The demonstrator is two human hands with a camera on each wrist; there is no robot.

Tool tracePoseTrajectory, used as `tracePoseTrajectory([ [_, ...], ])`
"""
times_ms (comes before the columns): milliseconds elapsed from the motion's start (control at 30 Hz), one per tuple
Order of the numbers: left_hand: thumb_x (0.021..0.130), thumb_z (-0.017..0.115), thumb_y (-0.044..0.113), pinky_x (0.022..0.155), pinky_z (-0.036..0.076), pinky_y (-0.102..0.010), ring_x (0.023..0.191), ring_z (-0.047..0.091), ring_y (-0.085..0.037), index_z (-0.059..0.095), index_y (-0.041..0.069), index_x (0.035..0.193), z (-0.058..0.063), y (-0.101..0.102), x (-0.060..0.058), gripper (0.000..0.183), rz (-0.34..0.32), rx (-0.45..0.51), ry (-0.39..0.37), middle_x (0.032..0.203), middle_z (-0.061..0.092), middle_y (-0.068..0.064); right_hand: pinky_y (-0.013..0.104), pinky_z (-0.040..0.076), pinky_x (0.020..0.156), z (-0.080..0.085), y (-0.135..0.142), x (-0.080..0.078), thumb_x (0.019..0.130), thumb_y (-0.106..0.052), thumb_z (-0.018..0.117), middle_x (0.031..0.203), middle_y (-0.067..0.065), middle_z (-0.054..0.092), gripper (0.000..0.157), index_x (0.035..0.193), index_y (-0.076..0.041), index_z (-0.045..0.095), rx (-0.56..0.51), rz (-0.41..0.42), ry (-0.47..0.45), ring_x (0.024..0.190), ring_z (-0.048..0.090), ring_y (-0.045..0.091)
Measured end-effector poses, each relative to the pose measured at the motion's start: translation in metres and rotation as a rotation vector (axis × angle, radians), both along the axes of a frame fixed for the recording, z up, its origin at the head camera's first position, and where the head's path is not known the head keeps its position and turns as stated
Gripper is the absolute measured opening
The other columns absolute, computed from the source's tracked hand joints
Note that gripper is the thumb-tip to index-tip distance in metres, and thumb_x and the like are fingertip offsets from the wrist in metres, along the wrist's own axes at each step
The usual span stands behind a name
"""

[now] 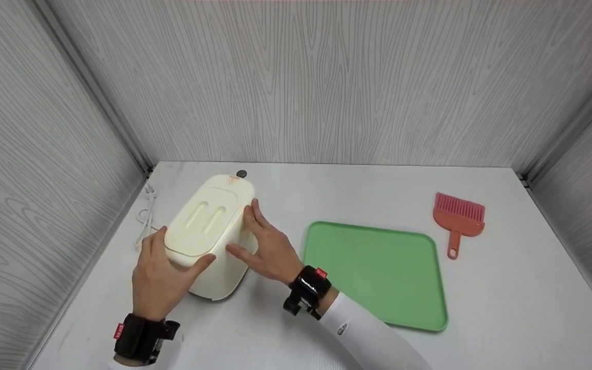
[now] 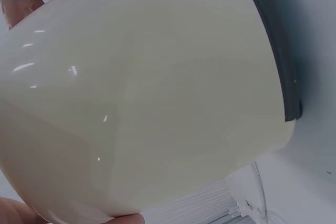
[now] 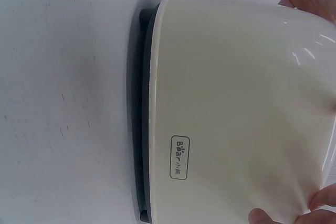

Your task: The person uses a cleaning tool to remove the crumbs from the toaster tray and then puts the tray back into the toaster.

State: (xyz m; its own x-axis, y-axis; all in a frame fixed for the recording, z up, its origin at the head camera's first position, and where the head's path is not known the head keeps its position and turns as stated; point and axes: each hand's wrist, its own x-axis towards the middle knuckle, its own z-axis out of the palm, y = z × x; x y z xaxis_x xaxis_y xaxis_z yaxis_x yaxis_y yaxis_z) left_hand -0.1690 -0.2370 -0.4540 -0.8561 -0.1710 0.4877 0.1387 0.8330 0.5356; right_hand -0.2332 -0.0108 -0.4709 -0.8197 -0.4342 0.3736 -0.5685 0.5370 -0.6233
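A cream toaster [image 1: 223, 275] stands at the left of the table, its long side turned diagonally. Its top is covered by a lid [image 1: 219, 192] with two long grooves. At the near end, my left hand [image 1: 160, 280] holds the toaster's upper edge, fingers on the left and thumb on the near right corner. My right hand [image 1: 274, 252] rests its extended fingers and thumb against the right side. A small printed label [image 3: 179, 157] shows on that side in the right wrist view. The dark base [image 2: 275, 51] is visible in the left wrist view.
A white power cord [image 1: 147, 218] lies left of the toaster. A dark round knob [image 1: 241, 173] shows at its far end. To the right are a green tray [image 1: 373, 272] and a red hand brush [image 1: 458, 221]. Wood-patterned walls [image 1: 327, 82] enclose the table's back and sides.
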Motion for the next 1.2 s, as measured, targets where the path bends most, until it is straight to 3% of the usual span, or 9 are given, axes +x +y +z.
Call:
tracePoseTrajectory([
  [367,0.059,0.098,0.055,0.074,0.058,-0.06,0.092,0.065,-0.044,0.051,-0.009,0.144,-0.003,0.007,0.009,0.116,0.013,-0.005,0.027,0.116,0.054,-0.023,0.04,0.039,0.12,0.001,0.011,-0.002,0.101,-0.051,0.063,0.168,0.022,0.016,0.088,0.16,0.002,0.024,-0.081,0.072,-0.055,0.151,0.031,0.028],
  [633,0.058,0.1,0.052,0.064,0.056,-0.048,0.078,0.06,-0.032,0.05,-0.012,0.144,-0.007,0.016,0.014,0.118,-0.008,-0.035,0.061,0.11,0.054,-0.023,0.034,0.053,0.108,0.005,0.018,-0.01,0.103,-0.051,0.059,0.17,0.016,0.016,0.085,0.162,-0.002,0.022,-0.149,0.098,-0.187,0.153,0.029,0.022],
  [833,0.066,0.096,0.049,0.061,0.055,-0.046,0.076,0.058,-0.03,0.053,-0.013,0.14,-0.006,0.027,0.021,0.106,0.015,-0.027,0.074,0.105,0.053,-0.021,0.038,0.051,0.11,0.008,0.019,-0.014,0.105,-0.048,0.056,0.169,0.012,0.019,0.08,0.163,-0.005,0.02,-0.175,0.11,-0.244,0.153,0.029,0.02],
  [1000,0.07,0.094,0.051,0.059,0.055,-0.043,0.076,0.054,-0.026,0.055,-0.014,0.136,-0.004,0.034,0.025,0.101,0.017,-0.046,0.079,0.102,0.052,-0.021,0.041,0.05,0.111,0.009,0.02,-0.016,0.107,-0.044,0.054,0.165,0.009,0.036,0.074,0.163,-0.007,0.023,-0.21,0.101,-0.281,0.15,0.036,0.017],
  [1133,0.075,0.091,0.05,0.063,0.055,-0.043,0.084,0.058,-0.029,0.053,-0.012,0.133,-0.002,0.029,0.024,0.093,-0.016,-0.038,0.034,0.109,0.052,-0.022,0.042,0.05,0.112,0.006,0.021,-0.012,0.107,-0.047,0.053,0.161,0.008,0.043,0.073,0.163,-0.009,0.026,-0.254,0.091,-0.317,0.146,0.043,0.019],
  [1200,0.082,0.087,0.046,0.069,0.059,-0.046,0.094,0.06,-0.032,0.05,-0.01,0.135,0.0,0.023,0.021,0.086,-0.064,-0.004,-0.01,0.117,0.052,-0.021,0.042,0.05,0.112,0.003,0.022,-0.008,0.106,-0.048,0.054,0.162,0.007,0.041,0.073,0.163,-0.009,0.028,-0.285,0.089,-0.334,0.145,0.045,0.021],
])
